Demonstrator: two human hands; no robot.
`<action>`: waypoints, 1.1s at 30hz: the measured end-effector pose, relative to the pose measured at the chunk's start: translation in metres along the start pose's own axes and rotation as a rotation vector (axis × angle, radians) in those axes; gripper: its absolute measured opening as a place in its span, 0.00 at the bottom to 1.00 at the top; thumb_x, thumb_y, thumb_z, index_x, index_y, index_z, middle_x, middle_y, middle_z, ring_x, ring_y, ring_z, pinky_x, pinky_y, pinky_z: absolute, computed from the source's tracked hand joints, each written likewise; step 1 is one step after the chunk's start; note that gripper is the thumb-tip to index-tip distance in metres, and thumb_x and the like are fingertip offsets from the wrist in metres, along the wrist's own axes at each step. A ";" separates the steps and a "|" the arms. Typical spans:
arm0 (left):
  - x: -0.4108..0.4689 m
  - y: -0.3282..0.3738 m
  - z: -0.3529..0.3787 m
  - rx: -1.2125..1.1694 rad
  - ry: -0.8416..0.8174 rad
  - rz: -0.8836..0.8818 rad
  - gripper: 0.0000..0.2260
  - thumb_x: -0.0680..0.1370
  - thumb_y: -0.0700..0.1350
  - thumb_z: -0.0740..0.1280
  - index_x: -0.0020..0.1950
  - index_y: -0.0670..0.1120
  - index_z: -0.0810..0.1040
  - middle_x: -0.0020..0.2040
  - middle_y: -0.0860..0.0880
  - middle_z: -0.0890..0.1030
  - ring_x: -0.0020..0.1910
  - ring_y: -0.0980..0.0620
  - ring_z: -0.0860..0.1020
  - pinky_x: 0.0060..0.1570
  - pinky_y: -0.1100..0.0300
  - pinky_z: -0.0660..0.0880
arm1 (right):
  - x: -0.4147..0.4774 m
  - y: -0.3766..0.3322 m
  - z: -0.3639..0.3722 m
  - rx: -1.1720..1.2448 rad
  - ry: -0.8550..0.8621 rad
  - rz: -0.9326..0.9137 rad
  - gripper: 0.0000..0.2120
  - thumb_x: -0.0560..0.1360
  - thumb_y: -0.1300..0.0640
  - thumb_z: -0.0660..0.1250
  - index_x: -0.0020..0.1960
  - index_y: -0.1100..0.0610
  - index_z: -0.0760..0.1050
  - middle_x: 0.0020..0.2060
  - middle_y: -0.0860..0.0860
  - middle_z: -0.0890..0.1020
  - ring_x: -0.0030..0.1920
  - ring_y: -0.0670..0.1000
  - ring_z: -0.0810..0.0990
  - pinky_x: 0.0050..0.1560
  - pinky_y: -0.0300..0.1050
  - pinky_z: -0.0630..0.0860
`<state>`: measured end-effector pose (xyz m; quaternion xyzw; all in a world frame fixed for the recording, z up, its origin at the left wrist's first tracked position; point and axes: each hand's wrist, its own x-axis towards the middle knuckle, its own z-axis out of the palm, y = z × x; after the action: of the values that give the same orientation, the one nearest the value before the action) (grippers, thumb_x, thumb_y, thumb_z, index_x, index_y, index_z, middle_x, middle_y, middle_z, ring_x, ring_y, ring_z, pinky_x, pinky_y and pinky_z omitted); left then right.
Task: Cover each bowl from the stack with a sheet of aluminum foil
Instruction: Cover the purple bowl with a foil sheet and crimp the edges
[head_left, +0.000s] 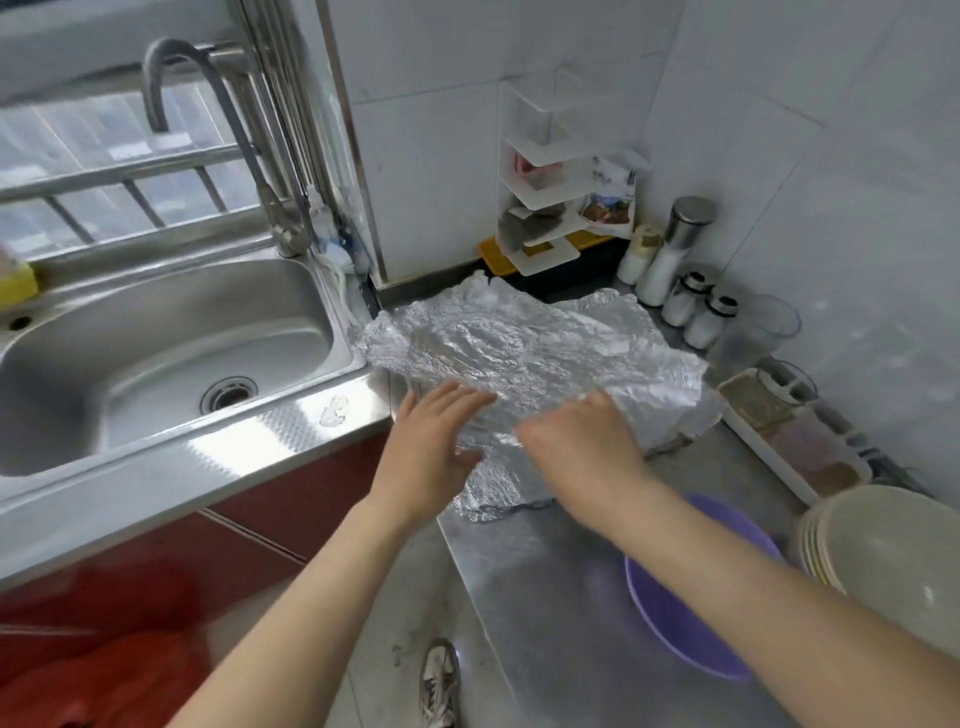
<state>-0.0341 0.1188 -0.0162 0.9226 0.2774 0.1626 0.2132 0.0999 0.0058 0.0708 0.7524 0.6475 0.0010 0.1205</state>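
A crinkled sheet of aluminum foil (530, 353) is spread over something on the steel counter (550, 597) to the right of the sink; what it covers is hidden. My left hand (436, 441) lies with straight fingers on the foil's near left edge. My right hand (582, 441) has its fingers curled down onto the foil's near edge, and whether it pinches the foil is unclear. A stack of cream bowls (883, 551) stands at the right edge. A purple bowl (675, 618) sits beside the stack, partly under my right forearm.
The steel sink (156, 353) and tap (208, 130) are to the left. Salt and spice shakers (685, 270), a white corner rack (540, 197) and a divided container (795, 431) line the tiled wall. Red cabinet fronts (260, 519) and a shoe (439, 680) lie below.
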 end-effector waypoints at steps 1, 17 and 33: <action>-0.001 -0.003 0.003 -0.023 0.031 0.001 0.27 0.69 0.42 0.76 0.67 0.54 0.76 0.67 0.53 0.76 0.72 0.49 0.67 0.71 0.38 0.58 | 0.001 -0.012 0.006 -0.011 0.001 -0.015 0.10 0.77 0.62 0.60 0.56 0.53 0.74 0.48 0.50 0.82 0.53 0.55 0.79 0.64 0.53 0.62; -0.047 -0.126 0.008 -0.585 0.147 -0.303 0.39 0.61 0.20 0.56 0.42 0.64 0.84 0.48 0.67 0.82 0.67 0.58 0.73 0.73 0.48 0.63 | 0.042 0.085 0.105 0.192 -0.329 0.020 0.54 0.73 0.54 0.71 0.67 0.29 0.25 0.76 0.42 0.37 0.77 0.51 0.45 0.72 0.64 0.56; -0.031 -0.157 0.009 -0.677 -0.034 -0.263 0.20 0.62 0.33 0.79 0.47 0.54 0.85 0.51 0.60 0.84 0.64 0.58 0.76 0.69 0.48 0.66 | 0.055 0.094 0.161 0.211 0.107 -0.296 0.34 0.69 0.71 0.72 0.68 0.46 0.72 0.64 0.45 0.77 0.65 0.51 0.72 0.54 0.50 0.73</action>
<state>-0.1244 0.2169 -0.1056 0.7586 0.3207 0.2009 0.5304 0.2260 0.0178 -0.0765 0.6563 0.7532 -0.0447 0.0054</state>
